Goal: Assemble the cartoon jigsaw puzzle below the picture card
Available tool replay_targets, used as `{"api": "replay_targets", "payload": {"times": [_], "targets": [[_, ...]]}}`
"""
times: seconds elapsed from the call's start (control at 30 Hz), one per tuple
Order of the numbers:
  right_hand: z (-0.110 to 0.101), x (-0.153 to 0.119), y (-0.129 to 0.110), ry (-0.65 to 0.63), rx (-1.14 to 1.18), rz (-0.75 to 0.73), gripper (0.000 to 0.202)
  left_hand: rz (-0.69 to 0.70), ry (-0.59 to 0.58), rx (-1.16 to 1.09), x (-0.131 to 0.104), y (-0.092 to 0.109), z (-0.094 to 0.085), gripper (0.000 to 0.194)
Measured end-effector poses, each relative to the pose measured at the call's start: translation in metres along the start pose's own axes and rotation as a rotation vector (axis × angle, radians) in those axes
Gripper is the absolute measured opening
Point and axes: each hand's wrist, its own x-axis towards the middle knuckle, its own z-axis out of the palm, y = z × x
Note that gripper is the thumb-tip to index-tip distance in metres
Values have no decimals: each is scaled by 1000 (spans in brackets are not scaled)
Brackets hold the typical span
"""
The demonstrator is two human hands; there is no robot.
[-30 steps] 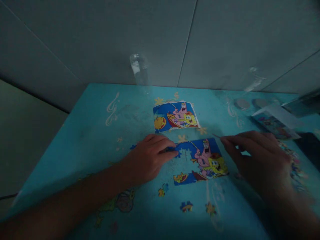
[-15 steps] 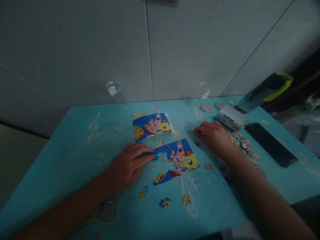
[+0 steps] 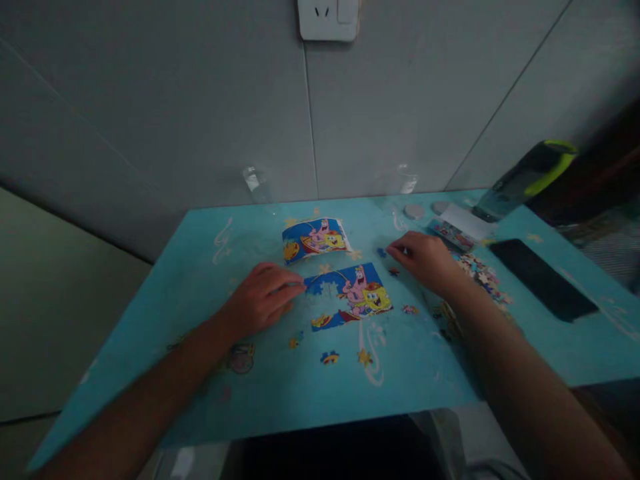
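Note:
A partly assembled jigsaw puzzle with a yellow cartoon sponge and a pink starfish lies on the turquoise tabletop, with a gap in its lower left. My left hand is at its upper left edge, thumb and forefinger closed together on it. To the right of the puzzle, my right hand is closed in a pinch, with a small blue puzzle piece at its fingertips. A dark puzzle piece lies just below that hand. Behind the puzzle is a creased picture sheet with the same scene.
Loose pieces, including a blue-and-yellow one, lie in front. A heap of pieces sits beyond my right wrist, near a black flat object. Clear jars, round lids and a tilted bottle stand toward the wall.
The view has tilted up and back, bringing a wall socket into sight. A blue piece now shows at my right fingertips. My left hand stays at the puzzle's left edge.

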Motion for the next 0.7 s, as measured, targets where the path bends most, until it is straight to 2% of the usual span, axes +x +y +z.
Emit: {"api": "replay_targets", "payload": {"times": [0.1, 0.2, 0.5, 0.6, 0.7], "targets": [[4, 0, 3, 32, 35, 15, 31, -41, 64, 3, -4, -3, -8, 40], [11, 1, 5, 49, 69, 34, 31, -184, 195, -86, -10, -10, -15, 37], [21, -5, 1, 105, 102, 75, 34, -445, 494, -160, -21, -35, -25, 31], [20, -9, 0, 131, 105, 112, 32, -512, 492, -182, -24, -37, -27, 33], [19, -10, -1, 151, 100, 155, 30, -526, 421, -214, -24, -33, -24, 33]]}}
